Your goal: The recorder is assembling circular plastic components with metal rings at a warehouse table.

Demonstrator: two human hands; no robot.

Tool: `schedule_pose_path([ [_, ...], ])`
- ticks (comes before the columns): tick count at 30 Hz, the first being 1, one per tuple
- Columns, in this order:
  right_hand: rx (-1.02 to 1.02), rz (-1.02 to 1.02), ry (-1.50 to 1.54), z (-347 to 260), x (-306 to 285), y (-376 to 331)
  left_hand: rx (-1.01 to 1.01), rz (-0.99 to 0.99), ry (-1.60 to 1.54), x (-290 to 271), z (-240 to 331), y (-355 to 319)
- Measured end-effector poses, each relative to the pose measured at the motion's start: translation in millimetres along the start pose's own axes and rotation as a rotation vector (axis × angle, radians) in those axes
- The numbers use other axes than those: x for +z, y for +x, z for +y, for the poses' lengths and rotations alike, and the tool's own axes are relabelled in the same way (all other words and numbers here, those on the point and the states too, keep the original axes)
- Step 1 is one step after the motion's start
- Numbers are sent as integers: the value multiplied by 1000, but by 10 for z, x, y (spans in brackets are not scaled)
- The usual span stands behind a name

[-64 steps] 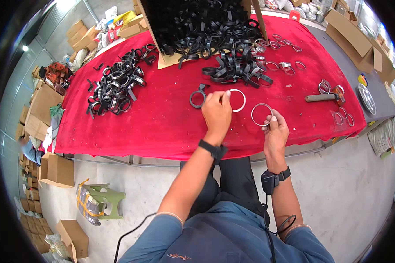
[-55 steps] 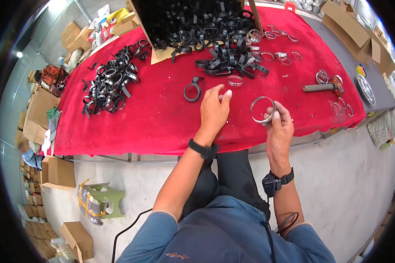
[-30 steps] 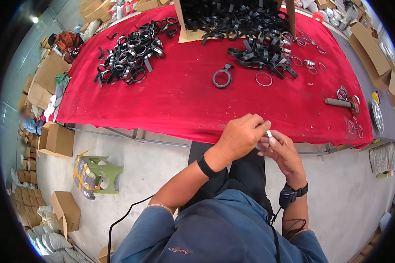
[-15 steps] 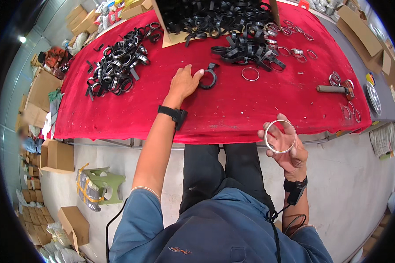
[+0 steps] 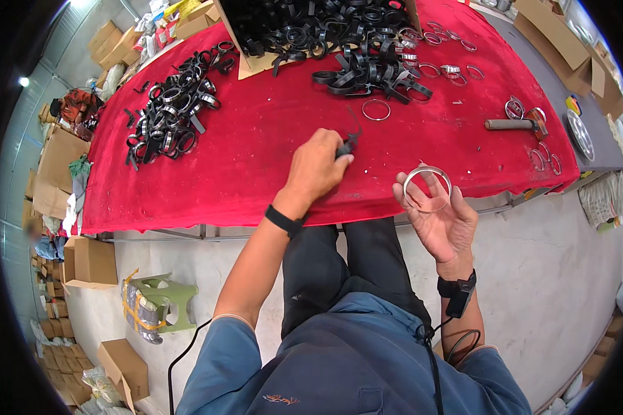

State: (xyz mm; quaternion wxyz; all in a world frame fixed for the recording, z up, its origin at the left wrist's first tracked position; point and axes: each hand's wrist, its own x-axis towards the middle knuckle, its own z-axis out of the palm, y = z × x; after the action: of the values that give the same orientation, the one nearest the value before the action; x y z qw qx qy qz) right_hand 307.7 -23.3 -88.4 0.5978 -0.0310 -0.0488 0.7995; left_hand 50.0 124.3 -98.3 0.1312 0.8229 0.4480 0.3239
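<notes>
My left hand [image 5: 317, 166] is closed around a black ring with a protruding tab [image 5: 348, 144], just above the red cloth; fingers hide most of the ring, and it is blurred. A thin silver metal ring [image 5: 450, 188] is held in the curled fingers of my right hand [image 5: 444, 228], over the table's front edge, palm up. Between and beyond the hands, a similar silver ring [image 5: 376, 120] lies flat on the cloth. Farther off is a heap of black rings with tabs [image 5: 370, 75]. Another heap of black and silver rings [image 5: 169, 104] lies at the left.
An open cardboard box [image 5: 227, 28] full of black rings stands at the back of the red-covered table [image 5: 256, 166]. Loose silver rings [image 5: 474, 71] lie back right. At the right are a wooden-handled hammer [image 5: 509, 124] and a round metal dish [image 5: 581, 136]. A green stool [image 5: 180, 302] stands on the floor.
My left hand has taken hold of the black ring and drawn it nearer and to the right. The right hand has risen slightly with the silver ring. The view has shifted a little.
</notes>
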Motion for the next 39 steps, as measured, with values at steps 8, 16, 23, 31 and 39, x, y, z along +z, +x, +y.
schedule_pose_path([
  [8, -69, 11, -54, -31, 22, -80, 68, -216, 108, 120, 112, -74],
  [16, -74, 29, -160, -69, -21, -161, 101, -282, 120, -87, 173, 109],
  [23, -77, 16, -203, -61, 33, -209, 40, -533, 426, -104, 227, 300],
  [31, -124, 10, -156, -65, 54, -210, -16, -472, 220, -128, 143, 208],
  [39, -197, 29, -777, 85, 136, -127, -177, -350, -1280, -434, 662, -337],
])
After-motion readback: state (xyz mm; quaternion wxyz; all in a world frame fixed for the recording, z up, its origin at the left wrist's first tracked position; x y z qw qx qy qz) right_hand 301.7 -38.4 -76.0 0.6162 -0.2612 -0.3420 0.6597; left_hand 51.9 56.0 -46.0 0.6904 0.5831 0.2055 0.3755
